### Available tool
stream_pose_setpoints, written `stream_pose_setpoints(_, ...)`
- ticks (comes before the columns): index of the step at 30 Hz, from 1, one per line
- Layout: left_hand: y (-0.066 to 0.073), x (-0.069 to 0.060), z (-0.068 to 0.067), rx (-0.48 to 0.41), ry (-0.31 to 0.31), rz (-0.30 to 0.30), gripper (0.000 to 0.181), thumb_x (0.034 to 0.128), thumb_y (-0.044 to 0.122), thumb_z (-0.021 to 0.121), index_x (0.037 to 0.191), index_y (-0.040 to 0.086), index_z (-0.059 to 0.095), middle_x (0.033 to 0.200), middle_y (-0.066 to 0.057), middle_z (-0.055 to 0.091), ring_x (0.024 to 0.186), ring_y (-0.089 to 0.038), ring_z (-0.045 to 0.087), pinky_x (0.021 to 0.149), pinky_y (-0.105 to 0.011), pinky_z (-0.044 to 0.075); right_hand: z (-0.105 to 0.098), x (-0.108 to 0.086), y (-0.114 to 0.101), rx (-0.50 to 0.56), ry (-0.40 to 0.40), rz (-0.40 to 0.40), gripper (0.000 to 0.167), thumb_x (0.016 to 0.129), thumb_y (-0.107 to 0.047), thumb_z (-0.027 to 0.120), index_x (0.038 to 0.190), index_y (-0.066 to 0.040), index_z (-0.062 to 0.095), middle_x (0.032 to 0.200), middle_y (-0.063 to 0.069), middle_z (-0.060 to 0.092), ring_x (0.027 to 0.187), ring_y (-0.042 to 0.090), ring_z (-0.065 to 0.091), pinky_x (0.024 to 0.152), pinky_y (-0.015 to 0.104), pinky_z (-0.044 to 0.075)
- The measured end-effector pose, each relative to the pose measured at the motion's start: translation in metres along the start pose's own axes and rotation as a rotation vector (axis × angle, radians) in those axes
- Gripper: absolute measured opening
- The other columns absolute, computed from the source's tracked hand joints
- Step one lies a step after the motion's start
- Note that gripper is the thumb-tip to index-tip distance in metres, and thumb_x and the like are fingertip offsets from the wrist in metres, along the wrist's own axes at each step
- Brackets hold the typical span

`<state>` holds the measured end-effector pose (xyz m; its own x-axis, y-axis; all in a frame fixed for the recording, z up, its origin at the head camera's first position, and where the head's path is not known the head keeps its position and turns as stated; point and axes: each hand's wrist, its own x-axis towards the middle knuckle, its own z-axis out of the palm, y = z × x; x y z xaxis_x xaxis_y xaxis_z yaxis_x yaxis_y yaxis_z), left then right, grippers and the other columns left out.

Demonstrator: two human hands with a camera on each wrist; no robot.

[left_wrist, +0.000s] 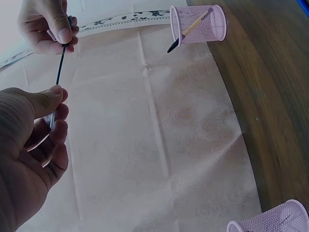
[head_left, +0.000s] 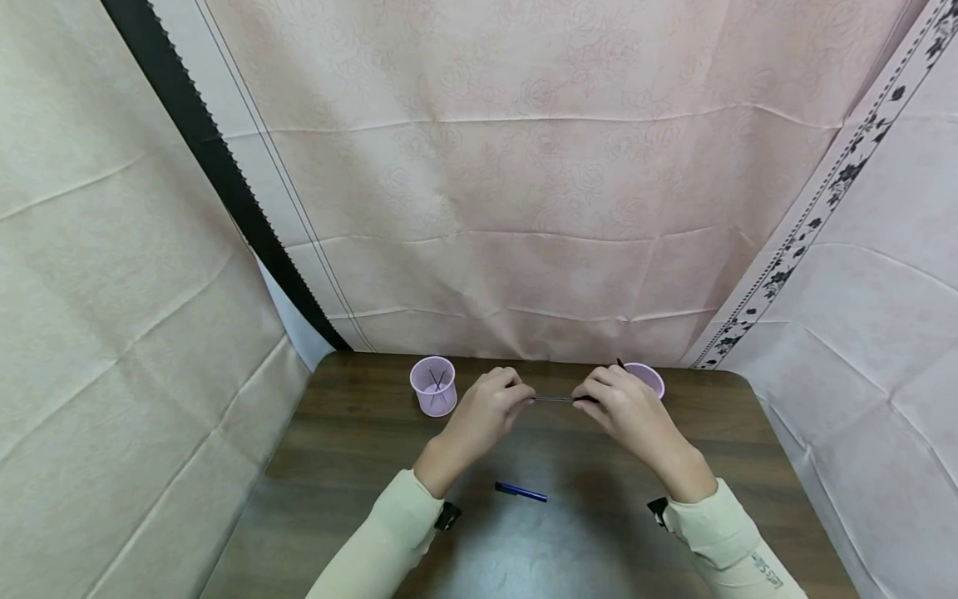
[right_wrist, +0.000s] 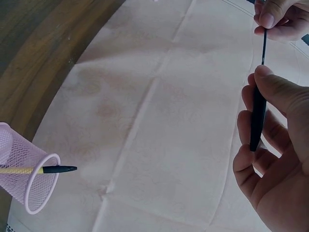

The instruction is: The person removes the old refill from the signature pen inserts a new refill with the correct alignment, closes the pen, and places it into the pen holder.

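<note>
Both my hands hold a thin dark pen refill and a black tapered pen barrel, lined up end to end above the table's far part. My left hand pinches the refill near its pale end between thumb and fingertips. In my right hand the black barrel is gripped between thumb and fingers, its narrow end pointing away from the refill. The refill meets the barrel under my right thumb, so how deep it sits is hidden. A blue pen lies on the table between my forearms.
On the left at the back of the wooden table stands a lilac mesh cup with thin dark sticks inside. Another lilac mesh cup, behind my right hand, holds a yellow-and-black pen. Pale cloth hangs around the table.
</note>
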<state>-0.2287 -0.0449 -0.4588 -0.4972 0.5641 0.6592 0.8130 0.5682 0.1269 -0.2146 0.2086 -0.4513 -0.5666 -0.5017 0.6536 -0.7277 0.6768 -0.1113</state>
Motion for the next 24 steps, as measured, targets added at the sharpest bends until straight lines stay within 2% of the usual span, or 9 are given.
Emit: stream_pose_setpoints(24,-0.0030,-0.0041,-0.0071,-0.013,-0.004,-0.020,0.005,0.0904,0.010,0.080,0.096,0.012,0.080,0.086,0.002,0.064,0.084,-0.014,0.062,0.073,-0.029,0.051,-0.0013,0.0010,-0.0009,-0.015,-0.018,-0.004,0.016,0.078,-0.012,0.088,0.088,-0.014,0.076,0.087,-0.004,0.069,0.083,0.016,0.069,0.094,0.057,0.055)
